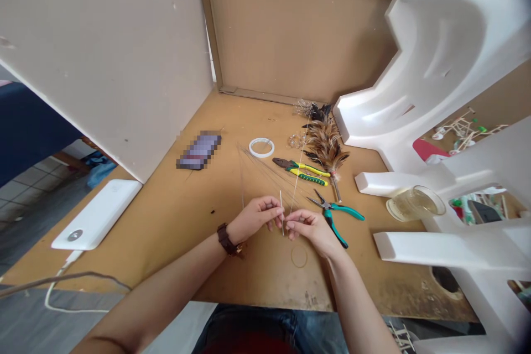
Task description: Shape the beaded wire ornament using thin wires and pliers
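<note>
Above the front part of the table, my left hand [261, 214] is closed in a pinch on a thin pale rod [281, 199], held nearly upright. Close beside it, my right hand [309, 228] is also closed, its thumb and finger pinched at a fine pale wire [298, 168] that slants up toward the feathers. Whether my right fingers also touch the rod is hard to make out. Just right of my right hand lie teal-handled long-nose pliers [329, 210], jaws apart. Several loose thin wires [261, 163] spread across the table beyond my hands.
Behind lie yellow-green combination pliers [301, 170], a white ring-shaped roll [261, 147] and a brown feather bundle [327, 138]. A phone [199, 150] and white power bank [97, 213] are leftward. On the right, white foam [406, 246] surrounds a glass of liquid [415, 203].
</note>
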Available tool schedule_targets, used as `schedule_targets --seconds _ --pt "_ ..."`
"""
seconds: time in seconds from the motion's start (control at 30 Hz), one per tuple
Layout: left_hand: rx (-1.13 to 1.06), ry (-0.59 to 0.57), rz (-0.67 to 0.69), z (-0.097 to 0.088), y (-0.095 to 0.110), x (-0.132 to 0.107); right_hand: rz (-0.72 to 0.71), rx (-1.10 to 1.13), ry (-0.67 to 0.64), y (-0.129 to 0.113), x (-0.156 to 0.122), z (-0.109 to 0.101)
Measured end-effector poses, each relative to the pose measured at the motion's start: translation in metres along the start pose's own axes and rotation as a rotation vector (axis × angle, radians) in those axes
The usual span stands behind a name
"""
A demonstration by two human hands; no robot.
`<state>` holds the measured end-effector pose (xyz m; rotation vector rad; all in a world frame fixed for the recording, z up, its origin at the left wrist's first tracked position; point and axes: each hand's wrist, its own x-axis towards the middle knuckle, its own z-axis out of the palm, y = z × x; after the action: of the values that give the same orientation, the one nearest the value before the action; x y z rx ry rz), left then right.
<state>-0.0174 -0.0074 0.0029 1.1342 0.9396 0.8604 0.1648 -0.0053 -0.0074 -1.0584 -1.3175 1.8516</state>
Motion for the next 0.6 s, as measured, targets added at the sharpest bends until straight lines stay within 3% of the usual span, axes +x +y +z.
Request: schedule_targets --seconds 0.1,0.3,0.6 --pt "0.080 0.021 0.016 -0.004 -0.001 0.001 0.001 -0.024 0.031 0.000 0.000 -0.001" --pt "0.408 0.274 0.064 -0.023 0.000 0.004 0.000 -0.082 0.104 -0.002 0.001 0.000" --pt "0.462 0.312 0.007 -0.029 -0.005 0.007 0.000 -0.154 0.152 0.001 0.002 0.002"
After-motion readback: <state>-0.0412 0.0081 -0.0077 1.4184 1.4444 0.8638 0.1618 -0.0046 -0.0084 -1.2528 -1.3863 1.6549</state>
